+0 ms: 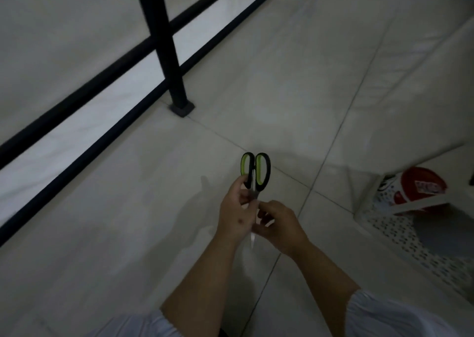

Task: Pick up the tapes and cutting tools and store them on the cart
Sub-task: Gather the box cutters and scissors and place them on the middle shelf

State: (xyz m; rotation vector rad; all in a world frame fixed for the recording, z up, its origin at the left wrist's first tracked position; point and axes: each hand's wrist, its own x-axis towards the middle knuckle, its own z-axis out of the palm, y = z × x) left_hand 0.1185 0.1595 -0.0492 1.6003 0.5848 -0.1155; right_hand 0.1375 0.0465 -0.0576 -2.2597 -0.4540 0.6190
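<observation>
A black metal frame (164, 41) with two slanting rails and one upright post stands on the pale tiled floor (115, 208), up and to the left of the scissors. The scissors (255, 172) are held in mid-air over the floor, green-and-black handle loops pointing away from the person and the blade tip pointing back toward them. The left hand (234, 216) grips the scissors just below the loops, fingers curled round the shank. Just right of it, the right hand (278, 225) has its fingers curled in at the blades; the blur hides exactly what it pinches. Light sleeves (395, 316) show at the bottom edge, below the scissors. Well to the right of the scissors is the white perforated cart (415, 244), and a red round object (420, 187) with a label lies in its tray.
</observation>
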